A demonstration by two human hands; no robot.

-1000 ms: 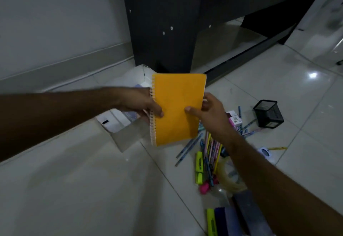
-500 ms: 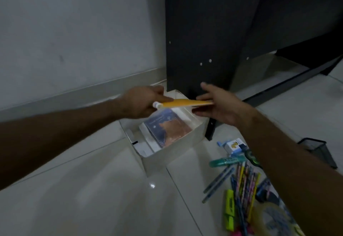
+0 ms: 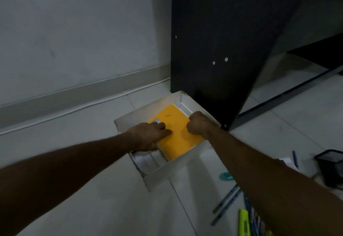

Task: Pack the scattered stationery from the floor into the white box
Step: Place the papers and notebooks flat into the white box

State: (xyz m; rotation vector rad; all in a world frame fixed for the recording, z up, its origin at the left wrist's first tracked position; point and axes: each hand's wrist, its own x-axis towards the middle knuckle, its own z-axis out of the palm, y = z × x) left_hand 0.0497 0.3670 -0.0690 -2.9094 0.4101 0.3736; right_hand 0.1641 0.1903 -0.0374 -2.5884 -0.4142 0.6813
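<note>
Orange spiral notebook (image 3: 176, 133) lies flat inside white cardboard box (image 3: 167, 174). Left hand (image 3: 148, 137) flat, pressing it; right hand (image 3: 198, 124) fisted at its edge. Blue pens (image 3: 227, 203), yellow highlighter (image 3: 244, 222), black mesh holder (image 3: 330, 167) on floor, unpacked.

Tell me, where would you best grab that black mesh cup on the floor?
A judgement: take the mesh cup by its open rim, coming from above with fingers inside and thumb outside. It looks tipped, its mouth facing up and toward the box, and the rim is the one firm edge that shows; its far side is cut off.
</note>
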